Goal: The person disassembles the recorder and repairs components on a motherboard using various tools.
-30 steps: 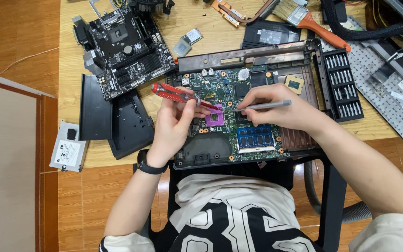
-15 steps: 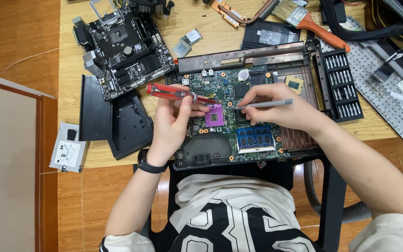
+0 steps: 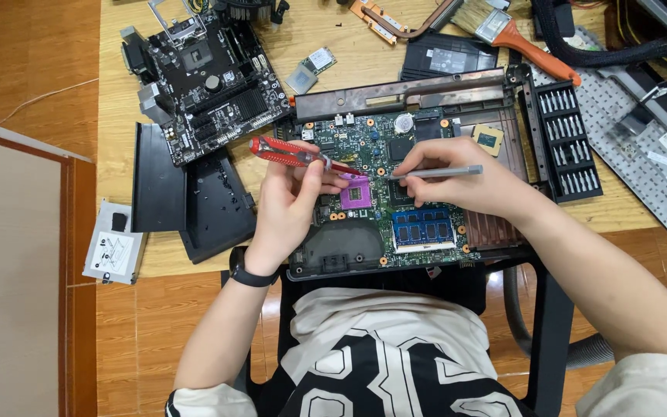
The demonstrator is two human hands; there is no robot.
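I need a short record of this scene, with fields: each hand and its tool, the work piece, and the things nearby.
left hand: left hand holds a red screwdriver
right hand: right hand holds a grey metal tool
work piece: green laptop board with a purple socket
nearby: black motherboard, bit case, orange-handled brush
surface: wooden table

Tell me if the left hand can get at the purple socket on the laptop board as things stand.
Probably yes: the left hand sits beside the purple socket, nothing covering it. But its fingers already grip the red tool.
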